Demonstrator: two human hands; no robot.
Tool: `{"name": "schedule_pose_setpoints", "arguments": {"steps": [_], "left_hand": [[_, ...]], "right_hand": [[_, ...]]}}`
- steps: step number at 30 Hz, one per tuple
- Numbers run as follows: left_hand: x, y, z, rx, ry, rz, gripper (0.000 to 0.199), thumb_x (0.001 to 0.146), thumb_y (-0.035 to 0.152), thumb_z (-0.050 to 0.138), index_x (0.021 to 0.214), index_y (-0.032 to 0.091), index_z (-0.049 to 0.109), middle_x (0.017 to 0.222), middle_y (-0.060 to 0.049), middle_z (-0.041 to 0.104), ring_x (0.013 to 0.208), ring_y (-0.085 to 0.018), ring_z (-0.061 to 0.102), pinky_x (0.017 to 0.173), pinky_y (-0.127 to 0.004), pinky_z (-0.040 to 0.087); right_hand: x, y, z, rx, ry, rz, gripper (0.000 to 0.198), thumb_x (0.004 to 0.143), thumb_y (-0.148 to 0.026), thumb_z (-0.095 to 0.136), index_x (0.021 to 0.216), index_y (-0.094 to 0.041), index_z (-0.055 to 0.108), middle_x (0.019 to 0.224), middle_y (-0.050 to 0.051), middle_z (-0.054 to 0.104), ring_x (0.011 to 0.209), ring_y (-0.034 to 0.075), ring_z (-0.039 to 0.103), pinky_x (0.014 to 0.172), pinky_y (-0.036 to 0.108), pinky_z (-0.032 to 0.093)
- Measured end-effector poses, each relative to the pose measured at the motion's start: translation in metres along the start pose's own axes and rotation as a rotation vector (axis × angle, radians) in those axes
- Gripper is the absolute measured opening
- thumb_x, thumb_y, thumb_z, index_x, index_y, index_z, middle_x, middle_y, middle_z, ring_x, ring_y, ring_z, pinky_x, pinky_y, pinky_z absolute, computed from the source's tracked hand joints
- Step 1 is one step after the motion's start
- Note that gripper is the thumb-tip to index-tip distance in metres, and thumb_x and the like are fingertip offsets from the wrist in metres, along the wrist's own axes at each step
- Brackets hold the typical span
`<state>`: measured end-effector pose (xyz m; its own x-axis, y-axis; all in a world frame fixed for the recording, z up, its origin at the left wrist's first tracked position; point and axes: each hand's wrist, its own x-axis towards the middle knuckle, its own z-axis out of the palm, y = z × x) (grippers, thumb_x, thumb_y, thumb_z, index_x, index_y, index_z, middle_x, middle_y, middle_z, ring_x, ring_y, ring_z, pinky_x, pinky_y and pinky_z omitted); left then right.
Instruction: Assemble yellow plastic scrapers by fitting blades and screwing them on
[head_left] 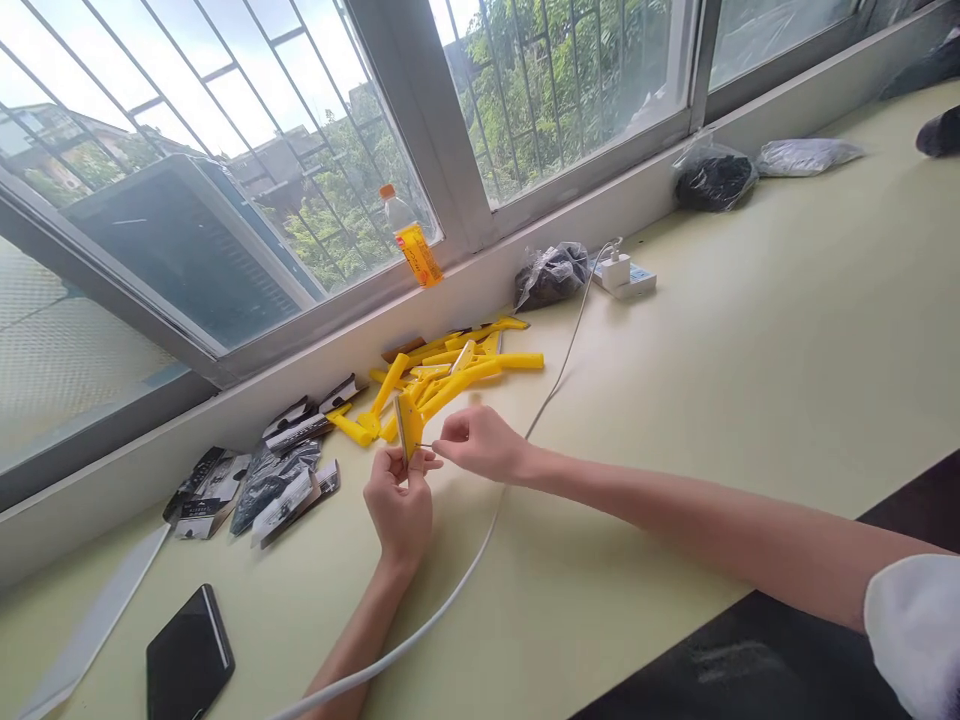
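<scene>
My left hand [403, 515] is closed around the lower end of a yellow scraper [410, 425] and holds it upright above the table. A thin metal key [425, 446] is pinched in my right hand [484, 442], its tip against the scraper's right face. Whether the tip sits in a hole is too small to tell. Just behind both hands lies a heap of yellow plastic scrapers and handles [461, 380].
Left of the heap are black-and-white packages [289, 480] and a dark phone [189, 655]. A white cable [480, 560] runs under my right arm to a charger [615, 270]. A bottle [416, 250] stands on the sill; bagged black parts [551, 275] lie below.
</scene>
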<state>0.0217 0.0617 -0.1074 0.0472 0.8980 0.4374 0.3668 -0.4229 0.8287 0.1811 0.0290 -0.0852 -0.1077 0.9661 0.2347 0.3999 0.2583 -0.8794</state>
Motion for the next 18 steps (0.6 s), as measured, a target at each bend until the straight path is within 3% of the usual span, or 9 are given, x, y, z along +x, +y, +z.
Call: {"name": "schedule_pose_setpoints", "arguments": {"steps": [4, 6, 8, 11, 14, 18], "left_hand": [[0.000, 0.000, -0.004, 0.003, 0.004, -0.078, 0.019, 0.080, 0.033, 0.067, 0.086, 0.016, 0.060, 0.080, -0.002, 0.072, 0.072, -0.014, 0.070, 0.067, -0.023, 0.056], [-0.001, 0.001, -0.005, -0.006, 0.002, -0.087, 0.020, 0.080, 0.033, 0.068, 0.085, 0.015, 0.060, 0.079, -0.003, 0.072, 0.070, -0.013, 0.069, 0.066, -0.023, 0.056], [-0.001, 0.002, -0.006, -0.021, -0.004, -0.069, 0.021, 0.080, 0.033, 0.067, 0.087, 0.015, 0.060, 0.080, -0.003, 0.072, 0.070, -0.013, 0.069, 0.067, -0.023, 0.057], [0.000, 0.003, -0.004, -0.020, -0.005, -0.031, 0.020, 0.082, 0.033, 0.066, 0.088, 0.016, 0.059, 0.080, -0.003, 0.072, 0.071, -0.014, 0.071, 0.068, -0.024, 0.057], [0.001, 0.003, -0.003, -0.019, -0.010, -0.031, 0.021, 0.083, 0.034, 0.066, 0.087, 0.016, 0.058, 0.078, -0.004, 0.073, 0.070, -0.016, 0.072, 0.066, -0.024, 0.056], [0.002, 0.000, -0.003, -0.016, -0.029, -0.047, 0.020, 0.083, 0.033, 0.066, 0.086, 0.015, 0.058, 0.079, -0.004, 0.073, 0.068, -0.016, 0.073, 0.062, -0.023, 0.055]], "right_hand": [[-0.007, 0.003, 0.008, -0.249, -0.039, -0.190, 0.015, 0.082, -0.001, 0.051, 0.076, -0.015, 0.051, 0.079, 0.005, 0.053, 0.070, 0.014, 0.045, 0.064, 0.026, 0.033], [-0.009, 0.003, 0.011, -0.210, -0.052, -0.213, 0.018, 0.079, 0.003, 0.050, 0.077, -0.015, 0.051, 0.074, 0.002, 0.050, 0.067, 0.013, 0.041, 0.063, 0.026, 0.031], [-0.010, 0.001, 0.013, 0.007, -0.005, -0.130, 0.020, 0.081, 0.001, 0.052, 0.072, -0.016, 0.045, 0.067, -0.002, 0.042, 0.063, 0.011, 0.036, 0.060, 0.024, 0.029], [-0.008, -0.004, 0.015, 0.262, 0.030, 0.046, 0.026, 0.092, -0.016, 0.052, 0.071, -0.018, 0.038, 0.060, -0.006, 0.035, 0.054, 0.008, 0.030, 0.052, 0.021, 0.027], [-0.005, -0.008, 0.014, 0.453, -0.051, 0.222, 0.024, 0.099, -0.027, 0.048, 0.079, -0.021, 0.037, 0.055, -0.009, 0.031, 0.045, 0.007, 0.022, 0.044, 0.019, 0.022], [-0.001, -0.004, 0.007, 0.647, -0.161, 0.369, 0.023, 0.099, -0.023, 0.047, 0.080, -0.022, 0.032, 0.055, -0.011, 0.028, 0.043, 0.006, 0.015, 0.040, 0.016, 0.019]]}}
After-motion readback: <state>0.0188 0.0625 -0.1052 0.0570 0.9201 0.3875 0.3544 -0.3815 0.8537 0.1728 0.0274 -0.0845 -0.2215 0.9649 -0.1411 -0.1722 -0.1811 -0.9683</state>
